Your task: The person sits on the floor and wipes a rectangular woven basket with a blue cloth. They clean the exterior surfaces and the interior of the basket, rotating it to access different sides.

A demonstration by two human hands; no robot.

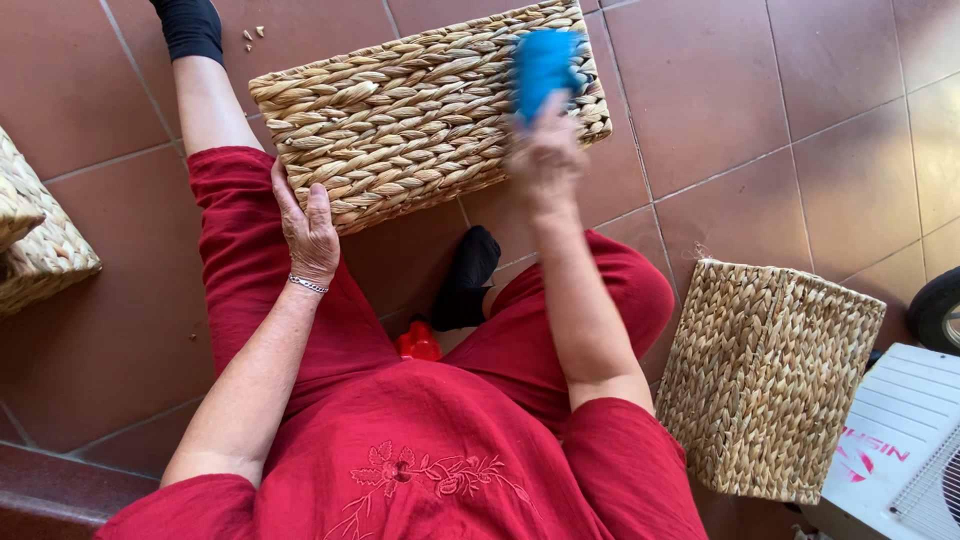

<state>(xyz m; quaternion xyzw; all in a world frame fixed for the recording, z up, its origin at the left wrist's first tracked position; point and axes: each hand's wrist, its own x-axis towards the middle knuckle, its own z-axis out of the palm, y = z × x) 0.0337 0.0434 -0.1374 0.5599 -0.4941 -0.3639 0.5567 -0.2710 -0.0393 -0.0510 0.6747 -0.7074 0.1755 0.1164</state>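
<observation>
on the tiled floor (780, 120), our left hand (308, 232) steadies the basket (400, 120); right hand (545, 160) grips the blue brush (543, 65), better with light strokes.

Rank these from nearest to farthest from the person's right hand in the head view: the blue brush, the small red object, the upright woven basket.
1. Blue brush: held in the right hand.
2. Small red object: on the floor between the legs.
3. Upright woven basket: on the person's right side.
</observation>
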